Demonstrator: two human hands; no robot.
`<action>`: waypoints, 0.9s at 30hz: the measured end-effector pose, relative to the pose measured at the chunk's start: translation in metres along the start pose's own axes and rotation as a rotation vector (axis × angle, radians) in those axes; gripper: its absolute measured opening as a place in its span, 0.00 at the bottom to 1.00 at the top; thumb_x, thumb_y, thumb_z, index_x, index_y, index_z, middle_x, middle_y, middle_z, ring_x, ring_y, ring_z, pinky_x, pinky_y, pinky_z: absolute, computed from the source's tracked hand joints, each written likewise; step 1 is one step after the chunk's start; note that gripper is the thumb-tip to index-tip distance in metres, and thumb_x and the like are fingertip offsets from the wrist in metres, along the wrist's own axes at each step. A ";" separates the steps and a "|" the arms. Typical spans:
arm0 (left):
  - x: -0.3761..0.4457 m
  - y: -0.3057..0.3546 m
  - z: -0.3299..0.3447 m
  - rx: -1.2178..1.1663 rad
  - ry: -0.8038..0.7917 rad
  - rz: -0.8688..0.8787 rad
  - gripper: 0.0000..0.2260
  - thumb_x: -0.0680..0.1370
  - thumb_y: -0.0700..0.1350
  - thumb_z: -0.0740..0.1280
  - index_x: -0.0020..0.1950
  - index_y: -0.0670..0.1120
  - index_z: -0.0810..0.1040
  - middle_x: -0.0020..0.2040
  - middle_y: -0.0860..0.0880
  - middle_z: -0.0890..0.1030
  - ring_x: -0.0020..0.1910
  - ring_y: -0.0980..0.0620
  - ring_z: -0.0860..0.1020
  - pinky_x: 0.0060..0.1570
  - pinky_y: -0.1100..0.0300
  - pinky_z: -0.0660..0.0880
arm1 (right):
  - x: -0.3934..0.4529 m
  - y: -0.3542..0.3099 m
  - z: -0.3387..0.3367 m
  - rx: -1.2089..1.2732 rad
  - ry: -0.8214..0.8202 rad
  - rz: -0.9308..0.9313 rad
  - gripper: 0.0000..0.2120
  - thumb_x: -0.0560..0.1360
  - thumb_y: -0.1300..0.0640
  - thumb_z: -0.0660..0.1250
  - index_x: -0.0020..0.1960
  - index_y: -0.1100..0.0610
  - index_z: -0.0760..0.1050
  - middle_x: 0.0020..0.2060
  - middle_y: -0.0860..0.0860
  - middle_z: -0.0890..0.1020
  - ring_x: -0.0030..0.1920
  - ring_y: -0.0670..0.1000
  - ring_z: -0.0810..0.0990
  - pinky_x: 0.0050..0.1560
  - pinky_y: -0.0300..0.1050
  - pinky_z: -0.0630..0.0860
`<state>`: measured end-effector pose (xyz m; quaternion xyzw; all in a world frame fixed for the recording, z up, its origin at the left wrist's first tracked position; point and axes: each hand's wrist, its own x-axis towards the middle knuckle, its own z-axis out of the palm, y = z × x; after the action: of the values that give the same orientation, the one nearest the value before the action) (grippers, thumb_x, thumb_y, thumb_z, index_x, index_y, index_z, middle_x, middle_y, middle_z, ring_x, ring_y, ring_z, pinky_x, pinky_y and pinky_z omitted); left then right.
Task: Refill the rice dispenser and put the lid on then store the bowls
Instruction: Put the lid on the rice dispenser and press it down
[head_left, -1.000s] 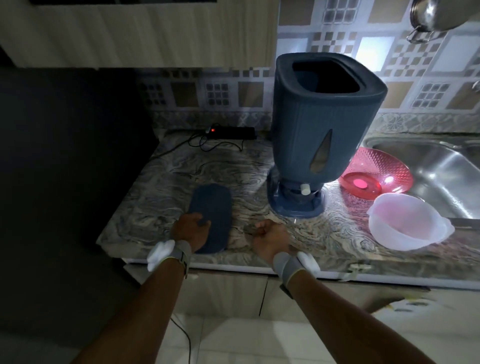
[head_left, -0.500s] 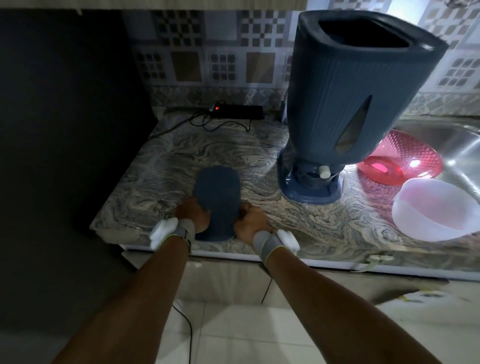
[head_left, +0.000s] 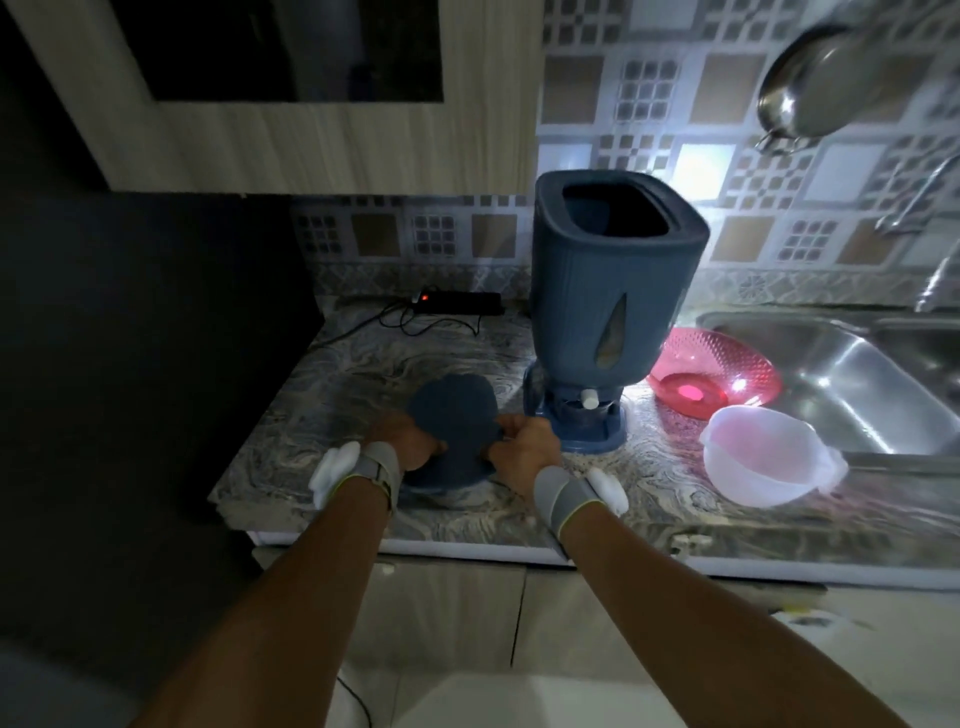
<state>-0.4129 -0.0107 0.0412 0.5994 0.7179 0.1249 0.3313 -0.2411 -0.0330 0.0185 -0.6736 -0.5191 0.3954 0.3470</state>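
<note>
Gripping lid (head_left: 453, 415) at table's front edge, both hands (head_left: 402, 439) (head_left: 522, 441) curled on it; next, lift onto open dispenser (head_left: 608, 291)

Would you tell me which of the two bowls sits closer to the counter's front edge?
The white translucent plastic bowl; the pink textured bowl sits behind it, beside the dispenser.

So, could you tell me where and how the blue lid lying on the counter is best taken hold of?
Probably by its two long edges, one hand on each side. The blue lid lies flat on the counter, so there is no handle showing to take. The left hand and right hand already flank its near end, fingers curled at the rim, which suits lifting it level to the dispenser.
</note>
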 end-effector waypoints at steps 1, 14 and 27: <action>-0.001 0.005 -0.004 0.016 0.003 0.009 0.17 0.77 0.49 0.69 0.58 0.37 0.79 0.57 0.36 0.80 0.56 0.38 0.79 0.52 0.51 0.77 | 0.000 -0.005 -0.005 0.002 0.017 0.001 0.18 0.68 0.64 0.72 0.58 0.59 0.82 0.52 0.56 0.84 0.52 0.55 0.82 0.53 0.41 0.78; -0.110 0.109 -0.093 -0.385 0.122 0.073 0.30 0.54 0.54 0.84 0.48 0.39 0.81 0.45 0.46 0.82 0.42 0.44 0.82 0.34 0.55 0.81 | -0.076 -0.101 -0.120 0.268 0.237 -0.211 0.18 0.58 0.53 0.75 0.48 0.55 0.85 0.41 0.49 0.86 0.45 0.51 0.84 0.53 0.45 0.81; -0.145 0.195 -0.110 -0.427 0.232 0.280 0.31 0.55 0.57 0.83 0.48 0.40 0.78 0.45 0.48 0.80 0.41 0.49 0.80 0.27 0.64 0.77 | -0.099 -0.136 -0.199 0.356 0.360 -0.361 0.15 0.56 0.51 0.74 0.42 0.53 0.86 0.41 0.49 0.87 0.46 0.52 0.84 0.53 0.50 0.82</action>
<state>-0.3211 -0.0746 0.2838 0.5913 0.6185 0.3855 0.3452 -0.1361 -0.1106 0.2437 -0.5584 -0.4831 0.2863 0.6106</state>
